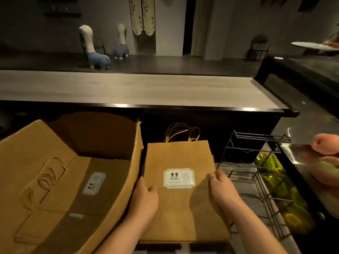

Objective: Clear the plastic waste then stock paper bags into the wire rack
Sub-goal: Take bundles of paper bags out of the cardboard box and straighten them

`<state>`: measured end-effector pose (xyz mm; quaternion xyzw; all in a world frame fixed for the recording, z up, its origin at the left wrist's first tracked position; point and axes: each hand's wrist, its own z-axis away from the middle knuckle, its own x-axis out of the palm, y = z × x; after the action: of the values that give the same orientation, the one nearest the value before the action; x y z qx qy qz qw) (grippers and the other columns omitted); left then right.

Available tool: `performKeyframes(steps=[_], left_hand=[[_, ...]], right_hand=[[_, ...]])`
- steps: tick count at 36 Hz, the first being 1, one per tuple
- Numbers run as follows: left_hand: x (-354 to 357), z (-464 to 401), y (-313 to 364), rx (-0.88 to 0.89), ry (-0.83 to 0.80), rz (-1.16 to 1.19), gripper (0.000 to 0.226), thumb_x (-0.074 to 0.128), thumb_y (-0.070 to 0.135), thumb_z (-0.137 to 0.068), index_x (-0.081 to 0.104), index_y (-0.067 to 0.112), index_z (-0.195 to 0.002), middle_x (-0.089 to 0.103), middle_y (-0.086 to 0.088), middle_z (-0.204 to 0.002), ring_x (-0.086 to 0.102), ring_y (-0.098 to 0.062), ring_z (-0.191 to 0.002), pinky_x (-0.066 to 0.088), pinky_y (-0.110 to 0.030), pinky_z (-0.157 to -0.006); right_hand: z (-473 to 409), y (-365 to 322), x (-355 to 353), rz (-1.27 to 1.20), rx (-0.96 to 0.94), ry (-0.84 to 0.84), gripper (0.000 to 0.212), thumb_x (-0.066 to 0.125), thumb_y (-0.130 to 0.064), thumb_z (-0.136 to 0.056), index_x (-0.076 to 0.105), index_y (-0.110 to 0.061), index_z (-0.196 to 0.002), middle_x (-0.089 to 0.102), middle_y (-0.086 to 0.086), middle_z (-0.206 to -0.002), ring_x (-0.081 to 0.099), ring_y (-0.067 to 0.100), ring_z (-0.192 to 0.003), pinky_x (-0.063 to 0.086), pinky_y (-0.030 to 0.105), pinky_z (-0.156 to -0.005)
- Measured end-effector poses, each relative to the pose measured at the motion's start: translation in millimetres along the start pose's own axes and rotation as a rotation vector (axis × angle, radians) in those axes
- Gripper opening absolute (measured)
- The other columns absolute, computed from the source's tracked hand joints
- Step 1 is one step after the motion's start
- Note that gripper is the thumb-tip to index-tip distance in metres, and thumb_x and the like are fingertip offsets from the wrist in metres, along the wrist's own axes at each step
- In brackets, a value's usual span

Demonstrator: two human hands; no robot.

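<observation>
Left hand (145,197): clamped on the near-left edge of the paper bags (180,191), thumb on top, the other fingers tucked underneath.
Right hand (222,189): pinching the stack's right edge, thumb on the top face, fingers curled round the side.
In the grip: a flat stack of brown bags with a 9.9 sticker (178,178) facing up, twine handles (181,133) sticking out at the far end; whether it rests on something below, I cannot tell.
Left of the grip: an open cardboard box (102,180) touching the stack's left edge, with more flat bags lying inside, so plenty is left to stock.
Right of the grip: the wire rack (256,162) sits just beside the right hand, and its slots look empty from here.
Plastic waste: none in sight, so that step looks finished.
Progress call: early in the stocking, with this bundle apparently the first one headed for the rack.
Beyond the grip: a long pale counter (128,88), nothing on it.
</observation>
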<state>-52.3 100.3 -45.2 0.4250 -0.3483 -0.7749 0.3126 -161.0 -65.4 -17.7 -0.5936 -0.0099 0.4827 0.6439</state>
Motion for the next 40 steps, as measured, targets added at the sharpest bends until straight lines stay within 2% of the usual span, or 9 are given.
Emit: performKeyframes(steps=[3, 8, 11, 14, 17, 20, 32, 38, 40], left_hand=[[10.2, -16.4, 7.7, 0.057, 0.048, -0.059, 0.061, 0.039, 0.024, -0.102, 0.01, 0.023, -0.155, 0.028, -0.003, -0.155, 0.033, -0.026, -0.139, 0.032, -0.039, -0.11], [29.8, -43.2, 18.0, 0.103, 0.184, -0.202, 0.06, 0.041, 0.022, -0.101, 0.011, 0.028, -0.153, 0.038, -0.004, -0.147, 0.043, -0.027, -0.129, 0.04, -0.038, -0.099], [39.8, -52.7, 11.1, 0.146, 0.254, -0.356, 0.056, 0.041, 0.023, -0.1, 0.017, 0.027, -0.15, 0.038, -0.006, -0.146, 0.035, -0.029, -0.133, 0.034, -0.045, -0.105], [47.6, -56.5, -2.1, 0.18, 0.242, -0.416, 0.055, 0.041, 0.023, -0.1, 0.019, 0.021, -0.15, 0.034, -0.01, -0.145, 0.032, -0.03, -0.132, 0.033, -0.042, -0.104], [50.0, -60.3, -7.1, 0.21, 0.246, -0.42, 0.056, 0.044, 0.023, -0.099, 0.02, 0.018, -0.151, 0.034, -0.011, -0.143, 0.036, -0.03, -0.129, 0.035, -0.04, -0.103], [47.7, -62.1, -3.7, 0.198, 0.211, -0.409, 0.06, 0.048, 0.026, -0.098, 0.02, 0.019, -0.151, 0.033, -0.011, -0.144, 0.036, -0.03, -0.131, 0.035, -0.041, -0.103], [49.5, -53.3, -2.6, 0.181, 0.111, -0.548, 0.076, 0.055, 0.043, -0.091, 0.015, 0.02, -0.15, 0.022, -0.009, -0.153, 0.023, -0.03, -0.139, 0.035, -0.043, -0.106], [42.3, -36.3, 15.5, 0.233, 0.107, -0.549, 0.075, 0.054, 0.039, -0.093, 0.009, 0.025, -0.152, -0.002, 0.001, -0.16, 0.005, -0.027, -0.147, 0.024, -0.044, -0.116], [38.7, -25.1, 27.8, 0.338, 0.11, -0.476, 0.068, 0.055, 0.036, -0.093, 0.019, 0.026, -0.15, 0.005, 0.003, -0.158, 0.011, -0.023, -0.145, 0.028, -0.04, -0.115]], right_hand=[[-17.5, -2.2, 8.4, 0.019, -0.003, 0.044, 0.027, 0.032, -0.027, -0.107, 0.049, -0.008, -0.118, 0.058, 0.008, -0.112, 0.054, 0.024, -0.102, 0.037, 0.03, -0.081], [-48.4, -6.8, 19.6, 0.107, 0.044, 0.112, 0.036, 0.034, -0.029, -0.105, 0.048, -0.003, -0.126, 0.056, 0.017, -0.125, 0.055, 0.033, -0.106, 0.038, 0.032, -0.079], [-56.3, -5.2, 32.1, 0.196, 0.083, 0.093, 0.044, 0.038, -0.032, -0.104, 0.035, -0.004, -0.138, 0.031, 0.016, -0.146, 0.05, 0.038, -0.12, 0.042, 0.041, -0.095], [-57.8, 7.1, 43.3, 0.308, 0.059, 0.053, 0.051, 0.042, -0.036, -0.102, 0.029, -0.004, -0.139, 0.018, 0.016, -0.152, 0.043, 0.04, -0.128, 0.04, 0.043, -0.103], [-59.5, 15.3, 49.7, 0.379, 0.025, 0.111, 0.049, 0.044, -0.037, -0.101, 0.033, -0.005, -0.136, 0.025, 0.016, -0.146, 0.036, 0.037, -0.13, 0.038, 0.042, -0.103], [-59.9, 16.1, 51.7, 0.397, -0.005, 0.139, 0.055, 0.046, -0.032, -0.1, 0.025, -0.004, -0.144, 0.025, 0.016, -0.143, 0.031, 0.037, -0.132, 0.037, 0.043, -0.104], [-65.8, 20.7, 50.3, 0.373, 0.02, 0.099, 0.04, 0.044, -0.022, -0.098, 0.032, -0.004, -0.132, 0.032, 0.018, -0.142, 0.035, 0.038, -0.129, 0.039, 0.042, -0.1], [-58.4, 7.7, 45.6, 0.343, -0.079, 0.196, 0.066, 0.049, -0.022, -0.098, 0.013, -0.007, -0.151, 0.019, 0.013, -0.153, 0.021, 0.032, -0.14, 0.033, 0.041, -0.109], [-52.8, -4.9, 42.7, 0.249, -0.156, 0.221, 0.069, 0.052, -0.024, -0.097, 0.014, -0.013, -0.153, 0.018, 0.009, -0.154, 0.022, 0.028, -0.141, 0.031, 0.038, -0.111]])
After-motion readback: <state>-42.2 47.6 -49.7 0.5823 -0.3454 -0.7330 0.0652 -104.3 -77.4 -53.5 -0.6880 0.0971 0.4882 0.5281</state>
